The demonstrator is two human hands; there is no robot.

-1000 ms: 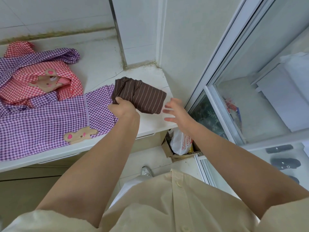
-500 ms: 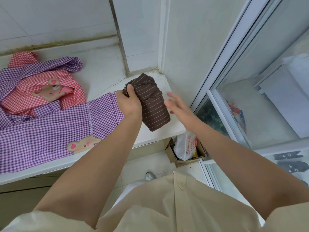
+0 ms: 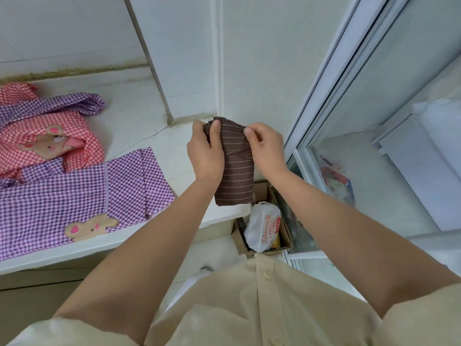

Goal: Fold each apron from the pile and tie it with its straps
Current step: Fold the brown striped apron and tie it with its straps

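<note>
I hold the brown striped apron (image 3: 235,178) between both hands, folded into a narrow bundle that runs lengthwise away from me. My left hand (image 3: 205,153) grips its left edge near the far end, fingers wrapped behind the cloth and the thumb laid across the front. My right hand (image 3: 265,148) pinches the far right corner between thumb and forefinger, the other fingers curled in beneath. The near end of the bundle hangs free below my wrists, past the front corner of the white counter (image 3: 139,103). Whether the cloth touches the counter I cannot tell.

To the left of my left hand, flat on the counter, lies the purple gingham apron (image 3: 74,193). Its near edge runs along the counter's front lip, with a bear patch (image 3: 91,227) sewn close to that edge. Farther left and beyond it the red gingham apron (image 3: 22,126) sits crumpled, partly over the purple cloth, and a band of purple check cloth (image 3: 62,107) loops across its far side.

Under the bundle's hanging end, down on the floor, a cardboard box (image 3: 239,242) stands open with a white plastic bag (image 3: 263,226) printed in red inside it. To the right of my right hand rises the white frame of a glass sliding door (image 3: 321,91). My cream button shirt (image 3: 249,308) fills the view nearest me.
</note>
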